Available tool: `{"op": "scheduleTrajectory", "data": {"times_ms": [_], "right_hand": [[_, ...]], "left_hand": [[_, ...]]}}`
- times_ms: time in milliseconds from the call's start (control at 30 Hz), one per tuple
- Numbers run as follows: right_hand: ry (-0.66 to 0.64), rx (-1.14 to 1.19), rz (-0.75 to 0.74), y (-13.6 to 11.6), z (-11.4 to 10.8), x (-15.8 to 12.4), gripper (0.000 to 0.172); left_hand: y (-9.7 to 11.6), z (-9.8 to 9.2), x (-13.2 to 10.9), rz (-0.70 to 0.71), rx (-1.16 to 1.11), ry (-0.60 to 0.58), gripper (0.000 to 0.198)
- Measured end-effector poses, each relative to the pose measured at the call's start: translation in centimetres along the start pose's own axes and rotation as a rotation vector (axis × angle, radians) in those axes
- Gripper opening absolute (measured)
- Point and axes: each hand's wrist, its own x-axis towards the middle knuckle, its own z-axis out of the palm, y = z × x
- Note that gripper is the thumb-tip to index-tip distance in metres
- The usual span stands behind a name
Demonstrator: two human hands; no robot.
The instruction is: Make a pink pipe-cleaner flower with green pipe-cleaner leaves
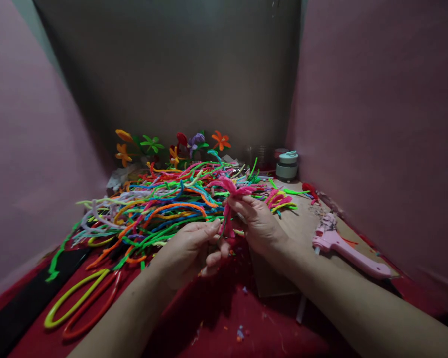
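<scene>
A pink pipe-cleaner flower [231,187] is held up between my two hands, its petals spread at the top and pink strands hanging below. My right hand [259,223] pinches it just under the petals. Lower down, my left hand [197,243] has its thumb and fingers closed on the hanging end. What exactly lies between the left fingertips is partly hidden. Behind the hands spreads a big heap of many-coloured pipe cleaners [164,204]. More bent pink and yellow pieces [280,199] lie just beyond my right hand.
A pink glue gun [351,251] rests on a cardboard sheet [302,214] at right. Scissors with yellow and red handles [93,303] lie at left front. Finished pipe-cleaner flowers [220,140] stand at the back, near a mint-lidded jar [286,166]. Scraps dot the red cloth [209,323].
</scene>
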Motion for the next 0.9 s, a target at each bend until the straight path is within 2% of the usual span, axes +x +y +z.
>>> {"op": "scheduleTrajectory", "data": {"times_ms": [100, 167, 400, 567, 900], "right_hand": [[-0.012, -0.001, -0.030, 0.1, -0.1, 0.1, 0.011], [0.006, 0.007, -0.057, 0.3, -0.2, 0.3, 0.009], [0.017, 0.038, -0.112, 0.5, -0.3, 0.6, 0.008], [0.088, 0.108, -0.099, 0.5, 0.2, 0.4, 0.009], [0.172, 0.287, 0.002, 0.6, 0.9, 0.4, 0.016]], "left_hand": [[-0.1, 0.1, -0.1, -0.038, -0.051, -0.087, 0.018], [-0.2, 0.2, 0.1, -0.027, -0.091, -0.088, 0.016], [-0.8, 0.8, 0.7, 0.019, -0.238, 0.016, 0.012], [-1.8, 1.9, 1.0, 0.112, -0.330, 0.137, 0.009], [-2.4, 2.9, 1.1, 0.237, -0.209, 0.273, 0.019]]}}
